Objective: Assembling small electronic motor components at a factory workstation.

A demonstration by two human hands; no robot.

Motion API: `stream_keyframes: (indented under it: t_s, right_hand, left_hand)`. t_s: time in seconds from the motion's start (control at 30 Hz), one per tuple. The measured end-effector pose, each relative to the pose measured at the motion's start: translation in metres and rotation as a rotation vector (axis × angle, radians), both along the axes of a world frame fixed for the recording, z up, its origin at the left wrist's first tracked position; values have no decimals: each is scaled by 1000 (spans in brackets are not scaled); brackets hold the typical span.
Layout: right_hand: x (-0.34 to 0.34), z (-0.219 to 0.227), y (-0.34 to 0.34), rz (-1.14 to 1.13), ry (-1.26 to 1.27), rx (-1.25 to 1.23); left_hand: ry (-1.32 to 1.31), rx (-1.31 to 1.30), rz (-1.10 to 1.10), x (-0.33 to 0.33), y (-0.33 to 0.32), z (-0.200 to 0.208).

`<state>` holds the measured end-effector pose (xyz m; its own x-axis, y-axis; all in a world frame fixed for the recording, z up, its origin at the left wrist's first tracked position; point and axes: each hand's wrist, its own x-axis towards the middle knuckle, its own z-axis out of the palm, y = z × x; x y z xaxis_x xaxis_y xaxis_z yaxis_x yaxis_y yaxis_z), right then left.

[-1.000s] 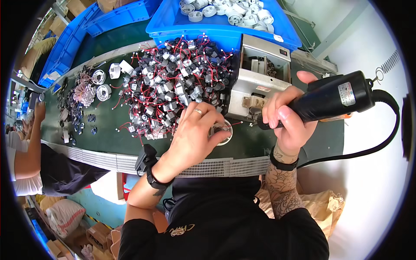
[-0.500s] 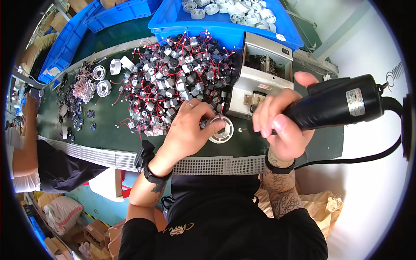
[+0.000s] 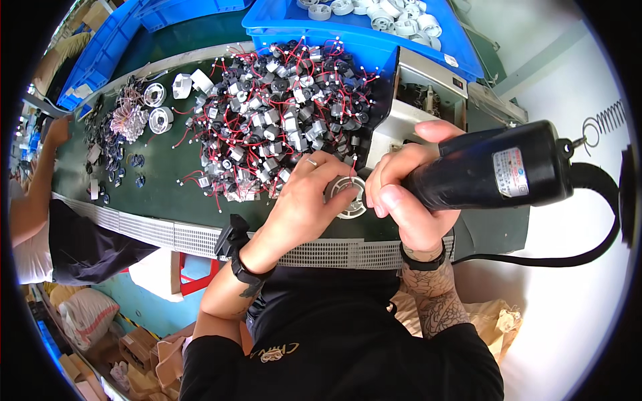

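Observation:
Under my left hand [image 3: 304, 195] lies a round white plastic housing [image 3: 352, 214] with openings in it. The left thumb and fingers close on its rim and steady it on the green bench. My right hand [image 3: 409, 184] grips a black electric screwdriver [image 3: 471, 172], held almost level, its body pointing right. The right fingertips are close beside the housing. They hide the screwdriver's tip, so I cannot tell whether it touches the housing. Just beyond my left hand rises a heap of small motors [image 3: 277, 113] with red wires and white connectors.
Behind the right hand stands a metal box-shaped machine [image 3: 428, 80]. A blue bin [image 3: 374, 40] of white round parts is at the back. Loose white housings [image 3: 160, 120] and wire bundles [image 3: 130, 123] lie left. A spring [image 3: 605, 120] and cable [image 3: 602, 180] tether the screwdriver. Another person's arm [image 3: 37, 180] is far left.
My right hand has brought the screwdriver leftward, up to the housing; its tip, earlier visible beside it, is now hidden. My left hand keeps its hold. The view has shifted slightly.

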<state>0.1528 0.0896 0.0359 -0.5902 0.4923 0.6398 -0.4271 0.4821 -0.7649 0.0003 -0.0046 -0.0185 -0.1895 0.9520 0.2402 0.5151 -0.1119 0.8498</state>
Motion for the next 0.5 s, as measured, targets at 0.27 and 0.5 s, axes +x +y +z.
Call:
stream_keyframes:
  t_s: [0.27, 0.5]
  right_hand:
    - [0, -8, 0, 17, -71, 85]
    - [-3, -8, -3, 24, -57, 111]
  left_hand:
    - [56, 147, -8, 1, 1, -7]
    - [105, 266, 136, 11, -5, -13]
